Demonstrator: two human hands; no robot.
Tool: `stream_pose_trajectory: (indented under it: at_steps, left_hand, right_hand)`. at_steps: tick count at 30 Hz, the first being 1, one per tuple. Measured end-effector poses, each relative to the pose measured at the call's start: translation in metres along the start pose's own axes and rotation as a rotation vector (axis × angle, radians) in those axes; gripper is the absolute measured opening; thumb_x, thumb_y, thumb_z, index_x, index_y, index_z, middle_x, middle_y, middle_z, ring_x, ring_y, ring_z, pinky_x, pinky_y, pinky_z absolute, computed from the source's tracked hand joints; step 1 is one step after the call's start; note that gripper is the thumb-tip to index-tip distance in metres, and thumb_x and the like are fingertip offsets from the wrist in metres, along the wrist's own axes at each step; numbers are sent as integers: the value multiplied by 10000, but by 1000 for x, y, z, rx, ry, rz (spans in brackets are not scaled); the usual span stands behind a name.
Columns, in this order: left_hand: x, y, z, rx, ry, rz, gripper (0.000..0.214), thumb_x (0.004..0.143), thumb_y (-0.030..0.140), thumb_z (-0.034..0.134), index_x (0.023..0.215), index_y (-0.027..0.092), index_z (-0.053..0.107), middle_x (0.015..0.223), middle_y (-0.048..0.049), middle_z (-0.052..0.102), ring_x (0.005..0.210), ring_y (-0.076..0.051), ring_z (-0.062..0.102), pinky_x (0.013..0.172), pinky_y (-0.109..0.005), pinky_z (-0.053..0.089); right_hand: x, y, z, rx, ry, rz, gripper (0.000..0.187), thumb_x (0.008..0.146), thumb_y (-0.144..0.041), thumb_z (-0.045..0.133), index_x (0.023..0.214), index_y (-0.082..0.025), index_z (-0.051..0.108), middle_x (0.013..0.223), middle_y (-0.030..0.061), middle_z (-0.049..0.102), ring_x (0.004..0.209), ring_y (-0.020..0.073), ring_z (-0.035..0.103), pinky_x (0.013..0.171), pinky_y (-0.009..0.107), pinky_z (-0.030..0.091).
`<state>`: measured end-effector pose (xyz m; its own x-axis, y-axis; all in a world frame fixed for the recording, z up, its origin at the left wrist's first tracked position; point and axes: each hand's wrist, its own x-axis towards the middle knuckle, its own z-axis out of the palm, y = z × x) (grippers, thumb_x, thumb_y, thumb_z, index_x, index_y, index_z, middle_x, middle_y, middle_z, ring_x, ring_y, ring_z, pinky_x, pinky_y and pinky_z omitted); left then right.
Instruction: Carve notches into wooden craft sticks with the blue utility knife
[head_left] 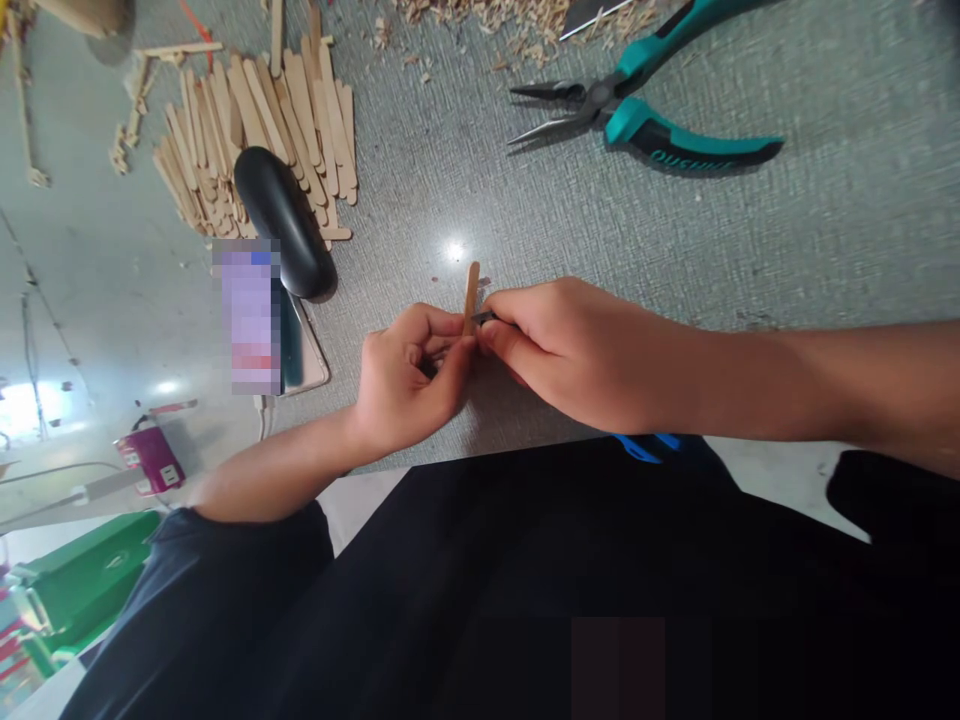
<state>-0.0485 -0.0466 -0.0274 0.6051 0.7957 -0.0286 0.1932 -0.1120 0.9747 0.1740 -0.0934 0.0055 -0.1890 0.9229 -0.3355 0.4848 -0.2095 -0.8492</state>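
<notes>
Near the table's front edge, my left hand (416, 375) pinches a wooden craft stick (472, 290) between thumb and fingers. The stick stands nearly straight away from me, its rounded far end free. My right hand (555, 340) is closed around a knife, of which only a short dark blade (484, 317) shows between the fingertips. That blade meets the right side of the stick, just above my left thumb. The knife's handle is hidden inside my right hand. Both hands are close together, almost touching.
Teal-handled long-nose pliers (600, 100) lie open at the back right. Wood shavings (487, 25) are scattered along the far edge. At the left are a heap of craft sticks (262, 110), a black case (285, 225) and a phone (255, 320) with a cable.
</notes>
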Motion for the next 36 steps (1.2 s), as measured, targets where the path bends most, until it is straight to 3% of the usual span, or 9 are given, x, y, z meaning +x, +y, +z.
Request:
stream_pose_trajectory:
  at_steps: [5, 9, 15, 22, 36]
  left_hand:
    - [1, -1, 1, -103, -39, -66, 335, 1167, 515, 839, 1057, 223, 714, 813, -24, 881, 660, -138, 841, 572, -211, 616]
    - [4, 2, 2, -254, -16, -140, 410, 1096, 566, 940, 1061, 222, 720, 805, -3, 873, 676, -160, 867, 634, -243, 718]
    - [8, 9, 2, -349, -5, -181, 414, 1045, 535, 1003, 1042, 204, 753, 813, -1, 885, 647, -163, 863, 652, -257, 761]
    - [12, 15, -1, -354, -49, -188, 297, 1055, 390, 984, 1012, 191, 768, 800, 1, 884, 676, -176, 889, 637, -243, 754]
    - [18, 15, -6, -370, -117, -211, 364, 1037, 452, 1003, 978, 211, 736, 826, -14, 891, 681, -193, 892, 644, -282, 777]
  right_hand:
    - [3, 1, -3, 40, -85, 50, 467, 1195, -168, 579, 743, -252, 499, 625, -18, 594, 584, 132, 533, 639, 364, 330]
    - [6, 1, -9, 52, -89, -17, 445, 1193, -173, 589, 756, -243, 532, 639, -22, 603, 613, 136, 540, 655, 358, 335]
    - [13, 0, -19, 55, -163, -58, 426, 1190, -132, 592, 773, -220, 590, 684, -18, 623, 655, 134, 518, 681, 359, 331]
    - [15, 7, -25, 95, -271, -41, 471, 1212, -173, 560, 745, -230, 578, 580, -28, 569, 533, 130, 492, 620, 358, 311]
    - [17, 7, -38, 231, -341, -125, 393, 1216, -172, 591, 833, -210, 673, 606, -46, 609, 528, 105, 545, 573, 301, 358]
